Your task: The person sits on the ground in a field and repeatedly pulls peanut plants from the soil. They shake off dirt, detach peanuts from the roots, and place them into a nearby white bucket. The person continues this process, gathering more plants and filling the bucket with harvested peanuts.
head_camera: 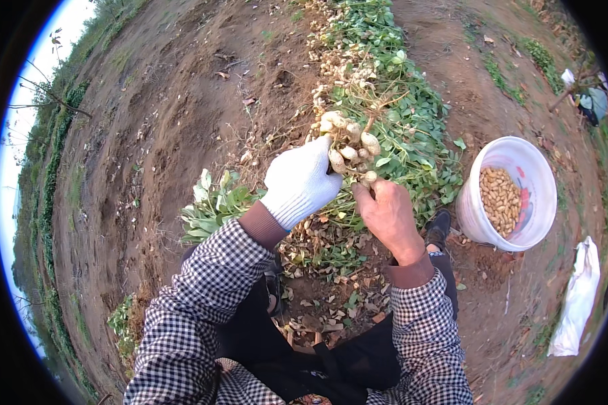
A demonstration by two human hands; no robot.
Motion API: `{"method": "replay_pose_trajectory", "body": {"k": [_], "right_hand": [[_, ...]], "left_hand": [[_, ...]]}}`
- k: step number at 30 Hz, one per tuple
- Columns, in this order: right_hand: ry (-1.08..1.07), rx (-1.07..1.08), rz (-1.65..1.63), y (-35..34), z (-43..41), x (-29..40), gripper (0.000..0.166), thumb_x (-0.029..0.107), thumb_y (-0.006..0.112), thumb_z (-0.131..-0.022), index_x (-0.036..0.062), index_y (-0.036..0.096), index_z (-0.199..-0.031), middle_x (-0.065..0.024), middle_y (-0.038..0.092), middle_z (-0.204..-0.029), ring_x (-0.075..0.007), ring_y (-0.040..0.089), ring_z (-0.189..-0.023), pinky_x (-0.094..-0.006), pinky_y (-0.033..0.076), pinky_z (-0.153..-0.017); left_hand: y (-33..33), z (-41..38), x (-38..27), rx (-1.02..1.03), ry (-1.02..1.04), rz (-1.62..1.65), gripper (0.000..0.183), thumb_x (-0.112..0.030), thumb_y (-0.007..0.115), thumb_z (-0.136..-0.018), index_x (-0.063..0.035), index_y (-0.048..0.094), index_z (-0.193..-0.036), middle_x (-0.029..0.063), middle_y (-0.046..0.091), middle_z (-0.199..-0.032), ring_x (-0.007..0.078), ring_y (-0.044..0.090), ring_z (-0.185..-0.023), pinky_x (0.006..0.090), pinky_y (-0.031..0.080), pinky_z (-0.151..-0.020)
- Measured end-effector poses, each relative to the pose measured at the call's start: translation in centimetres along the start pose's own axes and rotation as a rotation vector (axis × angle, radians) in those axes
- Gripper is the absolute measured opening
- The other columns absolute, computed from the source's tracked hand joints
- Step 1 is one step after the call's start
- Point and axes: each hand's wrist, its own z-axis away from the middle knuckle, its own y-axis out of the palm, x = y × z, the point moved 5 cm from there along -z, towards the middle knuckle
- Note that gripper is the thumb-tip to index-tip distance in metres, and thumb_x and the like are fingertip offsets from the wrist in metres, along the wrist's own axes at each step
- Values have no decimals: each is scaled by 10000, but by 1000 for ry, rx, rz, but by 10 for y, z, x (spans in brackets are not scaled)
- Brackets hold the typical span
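My left hand (pixel 300 177), in a white knit glove, grips a peanut plant by its pod cluster (pixel 348 139). The pale pods hang together on thin roots, above and to the right of the glove. My bare right hand (pixel 389 215) is just below the cluster, thumb and forefinger pinched at a single peanut pod (pixel 370 176) on its lower edge. Leafy stems (pixel 223 202) stick out on the left side of the glove. What the gloved fingers close around is partly hidden behind the hand.
A white plastic bucket (pixel 542 202), partly filled with loose peanuts (pixel 500 200), stands at my right. A row of pulled peanut plants (pixel 380 30) runs away ahead over bare soil (pixel 182 126). A white sack (pixel 577 298) lies at far right. Dry leaves (pixel 334 319) litter the ground between my feet.
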Motion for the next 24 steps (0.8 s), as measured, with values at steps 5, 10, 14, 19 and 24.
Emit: {"method": "replay_pose_trajectory", "body": {"k": [5,10,14,19,24], "right_hand": [[213,586,-646,3,20,3,279,230,558,-940,-10,611,-807,-47,587,-561,-125,580,-478,-272,433,-462],[120,722,-936,16,54,28,187,132,497,-942,-11,608,-988,-55,664,-855,-105,643,-706,-227,499,-554],[284,122,-1085,9,23,-17,208,143,516,-922,8,591,-1062,-29,594,-865,-112,644,-702,-214,541,-500],[303,58,-831,14,26,-11,637,535,591,-899,-59,566,-1129,-52,600,-799,-76,575,-532,-191,485,-431],[159,-59,-530,25,15,-32,504,449,567,-943,-37,651,-842,-74,563,-568,-145,544,-465,-294,417,-412]], "left_hand": [[2,7,-4,20,74,-177,321,-300,666,-779,-57,546,-952,168,654,-821,360,661,-752,452,521,-641],[-6,-13,15,-42,-43,-230,371,-359,656,-819,-44,556,-988,182,659,-830,370,664,-758,458,524,-641],[-5,-8,5,-96,2,-196,379,-369,665,-803,-43,559,-967,175,657,-815,363,666,-756,450,528,-641],[1,0,-14,-33,18,-163,391,-353,688,-767,-45,548,-964,163,650,-825,366,664,-758,453,525,-648],[9,8,-23,24,54,-172,375,-297,694,-752,-50,537,-987,168,649,-843,375,659,-783,458,523,-661]]}}
